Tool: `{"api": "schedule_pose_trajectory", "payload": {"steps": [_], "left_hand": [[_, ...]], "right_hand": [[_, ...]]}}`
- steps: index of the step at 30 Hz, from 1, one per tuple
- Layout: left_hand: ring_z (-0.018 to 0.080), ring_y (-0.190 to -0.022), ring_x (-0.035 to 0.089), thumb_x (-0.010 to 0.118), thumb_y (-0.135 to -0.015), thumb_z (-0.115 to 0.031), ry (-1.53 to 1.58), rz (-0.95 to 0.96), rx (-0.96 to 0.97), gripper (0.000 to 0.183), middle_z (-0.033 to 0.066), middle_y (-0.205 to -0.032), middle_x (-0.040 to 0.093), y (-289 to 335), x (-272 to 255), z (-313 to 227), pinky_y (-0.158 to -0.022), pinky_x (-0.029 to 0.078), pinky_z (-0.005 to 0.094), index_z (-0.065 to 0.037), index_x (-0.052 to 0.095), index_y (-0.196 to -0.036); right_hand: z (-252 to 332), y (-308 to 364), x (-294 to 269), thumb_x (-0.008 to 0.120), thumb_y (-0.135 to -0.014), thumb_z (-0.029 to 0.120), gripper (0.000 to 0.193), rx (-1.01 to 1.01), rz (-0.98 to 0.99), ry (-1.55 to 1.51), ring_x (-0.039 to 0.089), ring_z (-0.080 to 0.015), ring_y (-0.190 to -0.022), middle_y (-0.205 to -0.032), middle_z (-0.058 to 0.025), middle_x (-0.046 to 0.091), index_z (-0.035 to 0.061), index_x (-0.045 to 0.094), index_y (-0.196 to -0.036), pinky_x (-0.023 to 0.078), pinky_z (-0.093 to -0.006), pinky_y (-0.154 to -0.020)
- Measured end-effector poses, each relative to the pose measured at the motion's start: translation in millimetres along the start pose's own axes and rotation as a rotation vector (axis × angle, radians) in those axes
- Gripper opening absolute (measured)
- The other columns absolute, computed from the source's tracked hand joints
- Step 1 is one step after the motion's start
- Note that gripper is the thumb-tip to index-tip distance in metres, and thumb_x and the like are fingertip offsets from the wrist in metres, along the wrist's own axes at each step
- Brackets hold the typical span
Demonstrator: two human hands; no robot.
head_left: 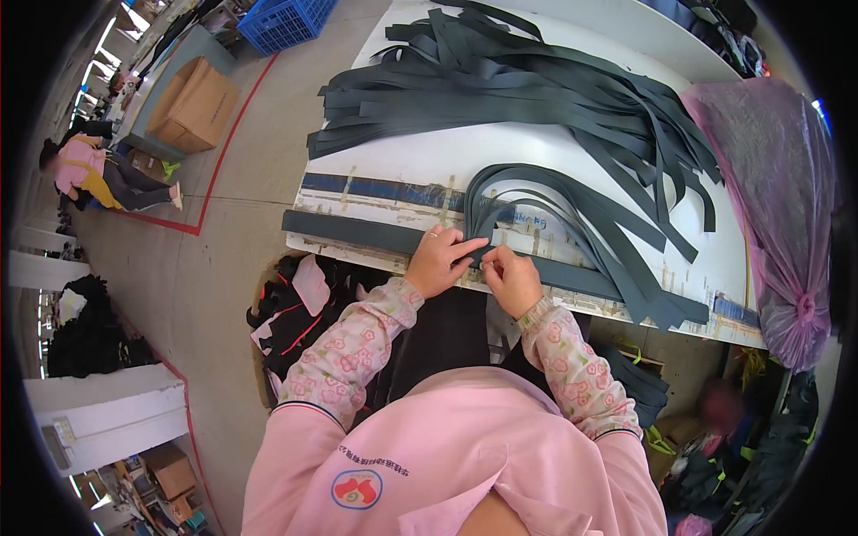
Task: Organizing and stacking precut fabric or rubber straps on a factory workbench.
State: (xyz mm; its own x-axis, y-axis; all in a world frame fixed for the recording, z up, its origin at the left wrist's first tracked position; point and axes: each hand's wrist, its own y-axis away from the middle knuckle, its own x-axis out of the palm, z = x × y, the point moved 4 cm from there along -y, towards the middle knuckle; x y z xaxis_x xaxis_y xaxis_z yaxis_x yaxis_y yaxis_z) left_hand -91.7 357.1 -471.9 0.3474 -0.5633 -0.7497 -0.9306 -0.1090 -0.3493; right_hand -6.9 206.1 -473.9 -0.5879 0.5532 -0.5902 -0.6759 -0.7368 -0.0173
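Observation:
A long dark grey-green fabric strip [357, 231] lies along the near edge of the white table. My left hand [438, 262] is on this strip, its index finger and thumb reaching right and closing on the material. Close beside it, my right hand [513, 280] is closed in a pinch on the strip; its fingertips partly hide what they hold. Just beyond my hands, a looped bundle of similar strips [554, 192] curves over and runs down to the right, its ends crossing the near strip.
A large pile of dark strips [500, 85] covers the table's far side. A pink plastic bag [769, 196] stands at the right. Below the table's left edge is a heap of dark cloth [299, 308]. A blue crate [284, 22], a cardboard box [192, 105] and another person [94, 174] are farther left.

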Motion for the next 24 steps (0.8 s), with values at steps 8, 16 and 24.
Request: {"api": "schedule_pose_trajectory", "payload": {"steps": [8, 16, 24], "left_hand": [[0.0252, -0.081, 0.050, 0.072, -0.079, -0.010, 0.014, -0.003, -0.013, 0.045, 0.0030, -0.084, 0.052, 1.2, 1.5, 2.6, -0.079, 0.042, 0.0387, -0.022, 0.070, -0.122], [0.0256, -0.079, 0.048, 0.073, -0.078, -0.010, 0.011, -0.021, 0.018, 0.048, 0.0045, -0.084, 0.051, 1.9, 4.0, 2.4, -0.075, 0.042, 0.0380, -0.022, 0.071, -0.124], [0.0271, -0.082, 0.049, 0.072, -0.080, -0.013, -0.033, 0.011, 0.046, 0.046, 0.0050, -0.089, 0.052, 0.0, 2.7, 0.1, -0.077, 0.042, 0.0403, -0.023, 0.069, -0.125]], "right_hand": [[4.2, -2.1, 7.2, 0.067, -0.086, 0.018, 0.008, 0.018, -0.018, 0.064, 0.063, -0.0279, -0.061, -0.065, -0.0041, 0.065, 0.0120, 0.064, -0.091, 0.044, -0.0397, -0.072], [-0.9, 2.0, 4.2, 0.067, -0.086, 0.017, 0.009, -0.073, -0.015, 0.153, 0.066, -0.0275, -0.064, -0.071, -0.0074, 0.069, 0.0094, 0.066, -0.091, 0.046, -0.0397, -0.070], [-92.3, 52.1, -130.9, 0.065, -0.091, 0.008, 0.010, 0.257, -0.182, -0.234, 0.062, -0.0102, -0.061, -0.068, -0.0067, 0.065, -0.0009, 0.064, -0.093, 0.048, -0.0265, -0.057]]}}
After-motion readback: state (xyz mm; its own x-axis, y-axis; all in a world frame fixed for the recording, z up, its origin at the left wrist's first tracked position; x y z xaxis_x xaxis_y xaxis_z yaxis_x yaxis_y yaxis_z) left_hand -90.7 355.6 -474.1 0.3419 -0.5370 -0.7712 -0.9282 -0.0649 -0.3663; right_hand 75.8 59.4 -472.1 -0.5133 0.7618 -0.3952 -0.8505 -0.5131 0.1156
